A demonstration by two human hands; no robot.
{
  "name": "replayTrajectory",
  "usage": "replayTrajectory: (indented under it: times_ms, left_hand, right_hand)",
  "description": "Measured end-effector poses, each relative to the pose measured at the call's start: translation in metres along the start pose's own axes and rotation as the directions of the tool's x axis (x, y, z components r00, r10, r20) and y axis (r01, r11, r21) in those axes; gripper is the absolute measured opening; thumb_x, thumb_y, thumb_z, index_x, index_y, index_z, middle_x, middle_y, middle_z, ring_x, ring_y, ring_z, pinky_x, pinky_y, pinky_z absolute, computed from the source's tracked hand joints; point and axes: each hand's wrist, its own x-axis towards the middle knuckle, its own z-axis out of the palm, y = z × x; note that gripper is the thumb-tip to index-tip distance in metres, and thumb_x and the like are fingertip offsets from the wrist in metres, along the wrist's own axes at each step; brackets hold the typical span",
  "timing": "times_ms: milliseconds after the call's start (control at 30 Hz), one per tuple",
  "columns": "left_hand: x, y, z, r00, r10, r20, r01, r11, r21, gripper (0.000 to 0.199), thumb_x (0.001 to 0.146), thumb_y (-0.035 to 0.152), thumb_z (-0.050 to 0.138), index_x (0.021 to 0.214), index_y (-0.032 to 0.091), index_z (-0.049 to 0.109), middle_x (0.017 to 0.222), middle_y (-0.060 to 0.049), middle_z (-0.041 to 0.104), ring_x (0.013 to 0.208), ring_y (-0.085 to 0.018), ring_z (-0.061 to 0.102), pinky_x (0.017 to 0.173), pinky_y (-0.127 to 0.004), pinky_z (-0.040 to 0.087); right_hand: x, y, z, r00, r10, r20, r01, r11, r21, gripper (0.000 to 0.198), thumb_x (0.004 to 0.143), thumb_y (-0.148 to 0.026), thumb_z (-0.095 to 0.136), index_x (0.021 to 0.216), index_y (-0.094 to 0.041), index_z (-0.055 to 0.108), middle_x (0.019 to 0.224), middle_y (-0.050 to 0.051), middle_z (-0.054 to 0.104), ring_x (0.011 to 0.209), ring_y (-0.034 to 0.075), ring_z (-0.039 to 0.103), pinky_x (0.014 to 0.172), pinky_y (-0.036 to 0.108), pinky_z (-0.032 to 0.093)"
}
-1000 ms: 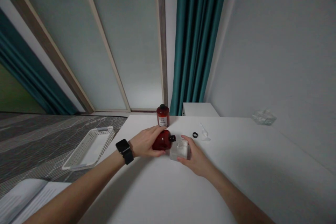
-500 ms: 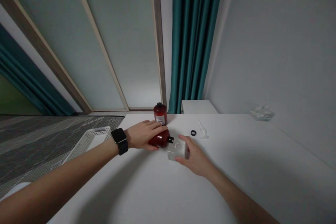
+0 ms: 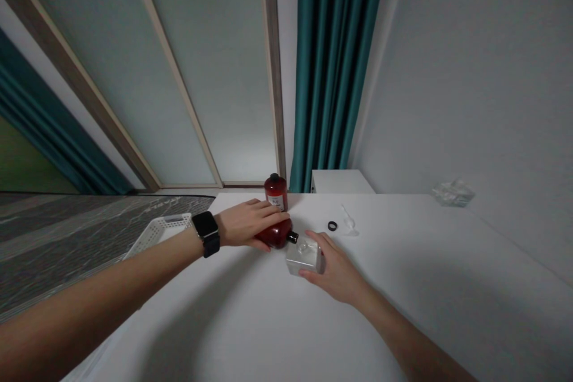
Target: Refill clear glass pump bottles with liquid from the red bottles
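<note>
My left hand (image 3: 248, 224), with a black watch on its wrist, is closed around a dark red bottle (image 3: 278, 234). The bottle is tilted over, its black-rimmed neck pointing right and slightly down above a clear square container (image 3: 303, 258). That container stands on the white table, gripped at its right side by my right hand (image 3: 331, 262). Whether liquid is flowing is too small to tell. Behind the left hand a second red bottle (image 3: 276, 194) with a white label and dark cap stands upright.
Right of the hands lie a black ring (image 3: 332, 225) and a clear pump top (image 3: 349, 222) on the white table (image 3: 250, 322). A white perforated basket (image 3: 154, 233) is at the left, partly behind my forearm. A clear crumpled-looking item (image 3: 453, 193) sits by the wall.
The view has shifted slightly. The tilted bottle's neck has moved up a little from the container's mouth. Both hands keep their hold.
</note>
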Motion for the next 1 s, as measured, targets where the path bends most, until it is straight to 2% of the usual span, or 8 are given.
replayTrajectory:
  times_ms: [500, 1000]
  left_hand:
    - [0.008, -0.001, -0.007, 0.997, 0.077, 0.023, -0.078, 0.995, 0.064, 0.073, 0.080, 0.047, 0.074, 0.140, 0.023, 0.040, 0.131, -0.014, 0.059, 0.117, -0.033, 0.055, 0.099, -0.043, 0.040]
    - [0.014, 0.006, -0.025, 0.995, 0.094, 0.026, -0.096, 0.994, 0.060, 0.071, 0.076, 0.035, 0.080, 0.136, 0.026, 0.043, 0.125, -0.011, 0.061, 0.113, -0.032, 0.055, 0.101, -0.044, 0.040]
  right_hand:
    - [-0.001, 0.001, 0.002, 1.000, -0.004, -0.001, 0.004, 1.000, -0.005, 0.076, 0.072, -0.026, 0.077, 0.140, -0.027, 0.043, 0.131, 0.008, 0.054, 0.122, 0.026, 0.053, 0.106, 0.044, 0.042]
    - [-0.003, 0.000, 0.003, 1.000, 0.016, -0.002, -0.016, 0.999, -0.038, 0.077, 0.073, -0.030, 0.076, 0.142, -0.028, 0.043, 0.133, 0.008, 0.053, 0.123, 0.028, 0.053, 0.105, 0.044, 0.043]
